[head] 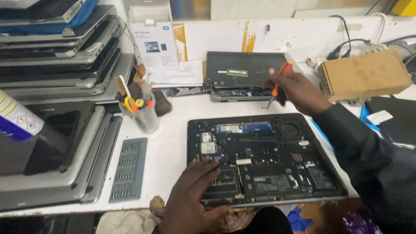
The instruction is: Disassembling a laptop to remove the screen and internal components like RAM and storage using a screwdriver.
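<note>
**Open laptop on the bench, screwdriver in the right hand**

Head view: a laptop [264, 158] lies on the white table [169, 147] with its bottom cover off, the boards, fan and drive bay showing. The left hand [195, 190] rests flat on its near left corner, fingers spread and loose, gripping nothing. The right hand [297, 89] hovers above the laptop's far edge, fingers closed around a screwdriver [277, 84] with an orange handle; the shaft points down and its tip hangs just over the table beyond the laptop. A dark sleeve covers the right forearm.

Behind the right hand lies a second laptop [242, 76], also opened, with a green memory stick on top. To the right sits a cardboard box [366, 73]. Left of the open laptop stands a clear cup [145, 115] holding tools, and nearer the table's front edge lies a grey bit tray [128, 169]. Stacks of closed laptops [60, 52] fill the left side, with a white box [155, 43] standing against the wall.
</note>
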